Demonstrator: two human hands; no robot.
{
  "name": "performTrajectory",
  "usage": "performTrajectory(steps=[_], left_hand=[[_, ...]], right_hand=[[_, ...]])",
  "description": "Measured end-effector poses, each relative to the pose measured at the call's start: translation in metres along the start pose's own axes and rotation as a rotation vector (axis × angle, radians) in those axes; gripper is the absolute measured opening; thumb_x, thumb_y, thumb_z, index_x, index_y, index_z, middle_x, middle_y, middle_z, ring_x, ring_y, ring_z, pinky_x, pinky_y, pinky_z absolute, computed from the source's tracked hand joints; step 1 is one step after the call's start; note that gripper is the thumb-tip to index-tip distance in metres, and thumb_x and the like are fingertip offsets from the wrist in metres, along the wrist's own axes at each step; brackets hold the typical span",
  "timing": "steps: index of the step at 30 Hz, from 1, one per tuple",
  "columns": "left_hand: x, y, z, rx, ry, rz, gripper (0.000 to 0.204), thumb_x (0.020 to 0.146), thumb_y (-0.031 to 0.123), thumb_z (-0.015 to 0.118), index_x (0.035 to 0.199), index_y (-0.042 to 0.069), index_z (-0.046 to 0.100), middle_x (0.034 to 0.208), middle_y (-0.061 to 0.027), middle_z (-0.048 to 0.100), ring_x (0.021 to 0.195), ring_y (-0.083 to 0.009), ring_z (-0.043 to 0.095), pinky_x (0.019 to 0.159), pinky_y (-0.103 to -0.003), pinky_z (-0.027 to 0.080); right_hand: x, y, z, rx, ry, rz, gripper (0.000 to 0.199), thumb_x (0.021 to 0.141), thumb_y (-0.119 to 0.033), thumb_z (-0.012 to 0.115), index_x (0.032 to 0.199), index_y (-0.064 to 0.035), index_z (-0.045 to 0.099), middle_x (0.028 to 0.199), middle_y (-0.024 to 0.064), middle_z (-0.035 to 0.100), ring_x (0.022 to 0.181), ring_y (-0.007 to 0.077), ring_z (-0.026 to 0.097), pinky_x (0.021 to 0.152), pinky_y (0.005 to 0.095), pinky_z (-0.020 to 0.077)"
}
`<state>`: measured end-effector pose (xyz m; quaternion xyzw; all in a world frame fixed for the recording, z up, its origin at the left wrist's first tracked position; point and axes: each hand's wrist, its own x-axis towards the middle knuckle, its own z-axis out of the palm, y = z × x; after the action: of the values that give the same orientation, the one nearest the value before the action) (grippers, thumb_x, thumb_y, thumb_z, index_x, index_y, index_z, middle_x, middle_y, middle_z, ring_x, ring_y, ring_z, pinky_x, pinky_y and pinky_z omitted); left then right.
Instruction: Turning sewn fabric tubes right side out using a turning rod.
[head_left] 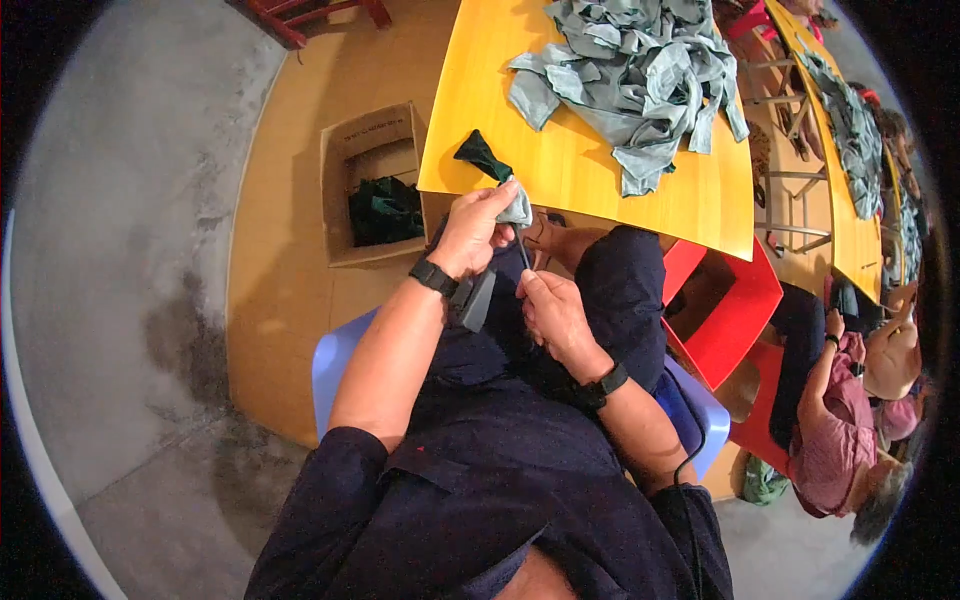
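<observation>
My left hand (478, 228) is closed on a small fabric piece (520, 207), its pale grey-green side showing, just off the near edge of the yellow table. A dark green velvety end (483, 155) of cloth sticks out beyond my fingers, over the tabletop. My right hand (556, 315), lower and to the right, grips a thin dark rod (521, 247). The rod's upper end meets the fabric at my left fingers; whether it goes inside, I cannot tell. Below my left wrist a flat grey object (480, 300) shows, partly hidden.
A heap of pale grey-green cloth pieces (640, 85) covers the far part of the yellow table (580, 180). On the left, a cardboard box (340, 225) holds dark green cloth. A red stool (745, 310) stands at right. Beyond it, another person (835, 425) sits by more tables.
</observation>
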<state>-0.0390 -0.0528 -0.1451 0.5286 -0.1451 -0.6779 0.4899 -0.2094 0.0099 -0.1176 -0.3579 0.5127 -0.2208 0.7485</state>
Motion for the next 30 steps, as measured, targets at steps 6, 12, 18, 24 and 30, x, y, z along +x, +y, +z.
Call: performTrajectory(steps=[6,12,18,24,30], left_hand=[[-0.002,-0.009,-0.009,-0.171,-0.111,0.063,0.023,0.098,0.031,0.058,0.097,0.01,0.066,0.083,-0.0032,0.069,0.059,-0.0104,0.057,0.049,-0.022,0.043],[-0.005,-0.002,-0.012,-0.242,-0.178,0.066,0.021,0.098,0.028,0.058,0.102,0.008,0.064,0.087,-0.0043,0.069,0.066,-0.0118,0.06,0.056,-0.025,0.047],[0.002,-0.003,-0.007,-0.024,0.142,0.186,0.015,0.096,0.021,0.061,0.099,0.007,0.06,0.082,-0.0031,0.067,0.066,-0.0144,0.064,0.057,-0.025,0.048],[-0.001,0.007,-0.001,-0.253,-0.089,0.1,0.016,0.098,0.021,0.055,0.106,0.008,0.06,0.091,-0.0069,0.068,0.074,-0.0203,0.066,0.064,-0.032,0.051],[0.009,-0.005,0.003,-0.404,-0.145,0.093,0.014,0.096,0.015,0.055,0.103,0.005,0.059,0.086,-0.0081,0.068,0.07,-0.0216,0.067,0.058,-0.03,0.051]], right_hand=[[0.013,0.013,0.0,-0.209,0.046,-0.261,0.036,0.098,-0.026,0.054,0.073,-0.0008,0.055,0.056,0.0059,0.049,0.045,0.0164,0.049,0.043,0.033,0.0372],[0.014,0.001,-0.01,-0.735,0.248,-0.667,0.03,0.092,-0.021,0.06,0.071,0.0006,0.056,0.065,0.0234,0.056,0.058,0.0433,0.057,0.052,0.048,0.0438],[0.024,-0.004,-0.008,-0.905,0.316,-0.642,0.023,0.089,-0.017,0.063,0.077,0.0015,0.059,0.07,0.0258,0.056,0.07,0.0455,0.058,0.056,0.0468,0.045],[0.021,0.0,-0.006,-0.624,0.217,-0.643,0.023,0.093,-0.017,0.057,0.08,0.0023,0.055,0.072,0.0271,0.055,0.071,0.0465,0.058,0.059,0.0486,0.0446],[0.02,-0.005,-0.009,-0.581,0.169,-0.588,0.021,0.093,-0.013,0.058,0.08,0.0034,0.056,0.064,0.0194,0.054,0.057,0.0371,0.051,0.056,0.0386,0.0432]])
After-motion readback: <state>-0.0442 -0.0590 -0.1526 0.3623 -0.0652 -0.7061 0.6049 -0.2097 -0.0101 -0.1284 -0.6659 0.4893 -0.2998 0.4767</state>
